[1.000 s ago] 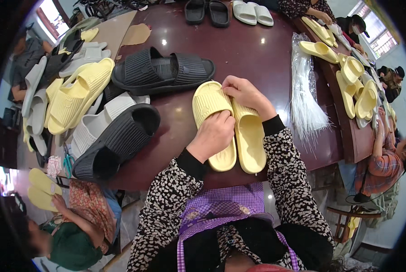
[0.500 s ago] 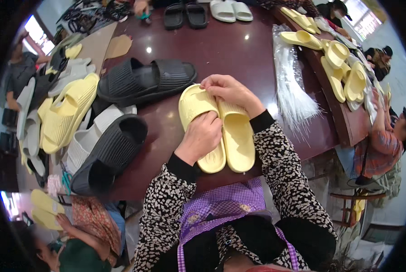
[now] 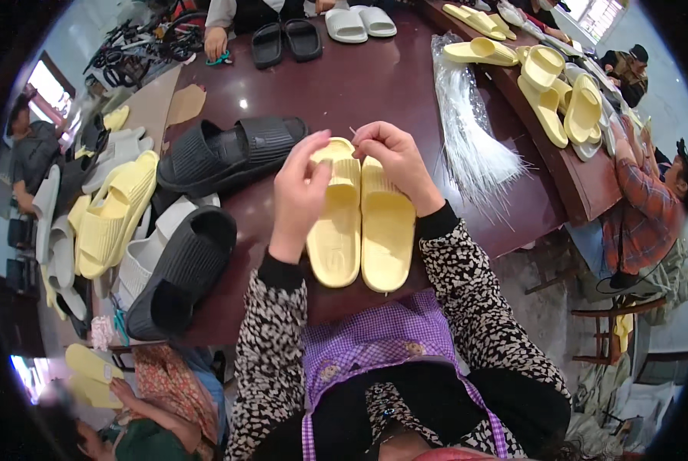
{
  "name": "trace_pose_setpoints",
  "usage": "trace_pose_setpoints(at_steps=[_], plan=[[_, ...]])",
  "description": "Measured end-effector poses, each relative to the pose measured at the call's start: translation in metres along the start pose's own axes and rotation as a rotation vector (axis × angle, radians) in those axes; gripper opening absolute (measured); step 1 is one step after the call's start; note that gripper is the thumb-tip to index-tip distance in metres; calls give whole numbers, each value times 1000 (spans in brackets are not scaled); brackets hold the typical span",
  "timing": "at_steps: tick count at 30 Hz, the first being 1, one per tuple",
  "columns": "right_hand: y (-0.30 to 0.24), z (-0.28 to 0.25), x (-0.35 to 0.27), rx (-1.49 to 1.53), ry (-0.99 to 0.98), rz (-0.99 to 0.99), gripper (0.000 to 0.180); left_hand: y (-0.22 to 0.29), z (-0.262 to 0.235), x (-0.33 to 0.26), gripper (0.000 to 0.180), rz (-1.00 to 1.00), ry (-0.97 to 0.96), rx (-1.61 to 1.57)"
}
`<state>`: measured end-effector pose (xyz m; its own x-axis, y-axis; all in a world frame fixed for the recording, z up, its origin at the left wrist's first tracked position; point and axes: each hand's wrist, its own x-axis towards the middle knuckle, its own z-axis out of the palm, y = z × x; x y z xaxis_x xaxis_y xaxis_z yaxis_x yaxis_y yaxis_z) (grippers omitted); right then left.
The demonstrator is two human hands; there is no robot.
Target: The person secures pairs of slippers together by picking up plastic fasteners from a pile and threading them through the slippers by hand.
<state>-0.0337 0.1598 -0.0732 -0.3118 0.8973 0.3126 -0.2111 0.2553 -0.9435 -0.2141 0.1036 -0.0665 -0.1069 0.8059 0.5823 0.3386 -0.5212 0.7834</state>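
Note:
A pair of yellow slide slippers lies side by side before me on the dark red table (image 3: 344, 92), the left slipper (image 3: 334, 242) and the right slipper (image 3: 388, 242) with their straps toward the far end. My left hand (image 3: 298, 201) hovers over the left slipper's outer edge, fingers apart and slightly blurred, holding nothing I can see. Above the right slipper's far end, my right hand (image 3: 394, 165) is closed in a pinch. A thin pale strip, seemingly a plastic tie (image 3: 352, 131), sticks up from those fingers; most of it is hidden.
To the right lies a bundle of thin white plastic ties (image 3: 467, 131) in clear wrap. Large black slides (image 3: 232, 154) and yellow slides (image 3: 117, 219) crowd the left. More yellow slides (image 3: 540, 100) line a raised ledge. A person's hand (image 3: 216, 44) holds small green-handled scissors across the table.
My left hand has drawn back from inside the left slipper's strap and opened. My right hand still pinches near the slippers' far end. A person across the table has come further into view.

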Motion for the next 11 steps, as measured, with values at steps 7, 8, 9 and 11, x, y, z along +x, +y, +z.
trace_pose_setpoints(at_steps=[7, 8, 9, 11], plan=[[7, 14, -9, -15, -24, 43, 6, -33, 11, 6, 21, -436, -356, -427], [7, 15, -9, -28, -20, 66, 7, -38, 10, 5, 21, -447, -353, -415], [7, 15, -10, -16, -22, 75, 7, -40, 9, 4, 22, -472, -346, -383], [7, 16, -10, 24, -16, 86, 9, -44, 7, 4, 27, -522, -332, -319]])
